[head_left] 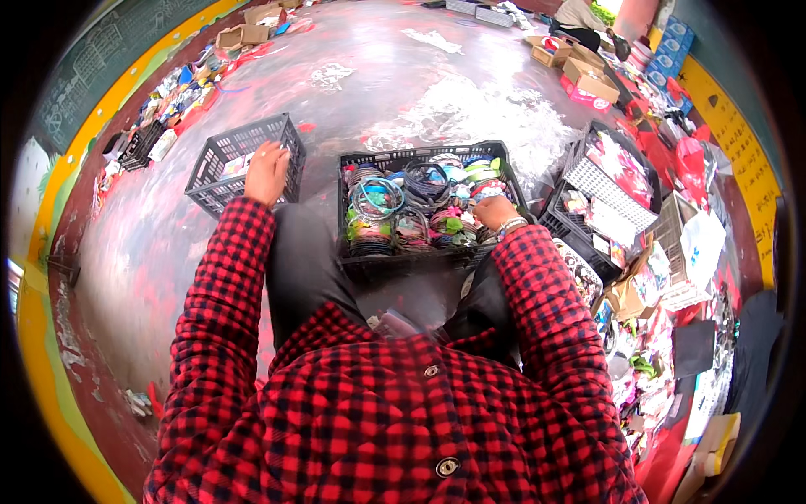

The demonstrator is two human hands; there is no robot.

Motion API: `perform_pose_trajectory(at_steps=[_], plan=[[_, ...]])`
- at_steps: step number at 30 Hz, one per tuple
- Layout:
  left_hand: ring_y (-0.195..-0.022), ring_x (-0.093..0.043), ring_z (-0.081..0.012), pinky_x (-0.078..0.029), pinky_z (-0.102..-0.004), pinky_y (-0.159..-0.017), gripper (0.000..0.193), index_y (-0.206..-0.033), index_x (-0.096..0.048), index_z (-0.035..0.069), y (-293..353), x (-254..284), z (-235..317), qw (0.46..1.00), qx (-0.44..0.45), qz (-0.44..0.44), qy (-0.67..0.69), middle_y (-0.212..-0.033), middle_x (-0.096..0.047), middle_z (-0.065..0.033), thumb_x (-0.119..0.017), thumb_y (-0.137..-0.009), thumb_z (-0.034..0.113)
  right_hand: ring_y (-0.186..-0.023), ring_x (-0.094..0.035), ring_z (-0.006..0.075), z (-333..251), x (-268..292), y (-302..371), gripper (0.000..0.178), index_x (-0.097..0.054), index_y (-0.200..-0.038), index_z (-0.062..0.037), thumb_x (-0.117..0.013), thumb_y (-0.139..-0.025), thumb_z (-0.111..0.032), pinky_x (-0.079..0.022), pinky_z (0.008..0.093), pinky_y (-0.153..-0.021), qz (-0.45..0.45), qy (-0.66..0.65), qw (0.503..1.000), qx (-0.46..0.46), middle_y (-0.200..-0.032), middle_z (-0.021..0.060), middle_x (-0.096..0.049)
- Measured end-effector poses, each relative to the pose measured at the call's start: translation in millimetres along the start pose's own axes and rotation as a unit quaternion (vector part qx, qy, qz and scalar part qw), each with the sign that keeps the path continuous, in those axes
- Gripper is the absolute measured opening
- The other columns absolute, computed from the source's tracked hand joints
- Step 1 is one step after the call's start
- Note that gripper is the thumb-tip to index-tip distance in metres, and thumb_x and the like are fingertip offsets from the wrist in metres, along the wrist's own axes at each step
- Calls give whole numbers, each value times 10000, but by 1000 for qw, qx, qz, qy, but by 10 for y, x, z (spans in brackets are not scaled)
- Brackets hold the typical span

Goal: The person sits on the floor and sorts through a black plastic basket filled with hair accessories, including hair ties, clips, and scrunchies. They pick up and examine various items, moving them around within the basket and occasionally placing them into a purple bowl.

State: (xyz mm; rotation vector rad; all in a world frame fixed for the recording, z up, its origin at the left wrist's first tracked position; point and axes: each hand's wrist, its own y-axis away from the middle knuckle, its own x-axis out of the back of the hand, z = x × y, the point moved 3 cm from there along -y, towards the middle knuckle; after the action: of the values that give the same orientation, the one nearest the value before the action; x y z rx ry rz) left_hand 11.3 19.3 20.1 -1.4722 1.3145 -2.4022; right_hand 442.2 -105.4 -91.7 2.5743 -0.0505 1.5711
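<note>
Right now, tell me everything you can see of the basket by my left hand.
The basket is dark, rectangular and plastic-looking, with slotted walls and an open top. It stands upright on the floor, left of the fuller crate. Pale items lie inside. Your left hand is over its right part; whether they touch is unclear.

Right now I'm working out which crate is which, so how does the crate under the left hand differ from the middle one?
The left crate shows only a few pale items, while the middle crate is packed with colourful ring-shaped bands. The left crate sits at an angle; the middle crate lies nearly square to the person. Both are dark, open-topped plastic.
</note>
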Motion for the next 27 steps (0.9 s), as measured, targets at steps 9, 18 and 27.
perform_pose_trajectory(at_steps=[9,18,27], plan=[[-860,-541,-318,-437,-384,-784,175,-806,-606,28,-480,-879,395,982,-120,-49,140,-845,-587,-143,-511,-813,175,-886,-602,281,-100,-149,-643,314,-635,-996,-84,-550,-742,-248,-466,345,-788,-165,-38,984,63,-974,149,-627],[-742,-552,-355,-440,-418,-660,211,-840,-613,41,-97,-2347,102,894,-18,-385,227,-782,-585,-179,-518,-798,225,-1020,-538,301,106,-354,-1474,480,-531,-1149,-77,-619,-710,-251,-421,350,-878,-164,84,972,148,-1111,163,-563],[-1039,-492,-349,-423,-385,-843,351,-1110,-499,73,-236,-3044,68,870,-52,-418,258,-1214,-464,-166,-535,-761,54,-929,-549,267,15,-760,-1791,320,-549,-1038,-84,-604,-726,-132,-470,359,-748,-183,135,955,189,-1032,75,-515]])
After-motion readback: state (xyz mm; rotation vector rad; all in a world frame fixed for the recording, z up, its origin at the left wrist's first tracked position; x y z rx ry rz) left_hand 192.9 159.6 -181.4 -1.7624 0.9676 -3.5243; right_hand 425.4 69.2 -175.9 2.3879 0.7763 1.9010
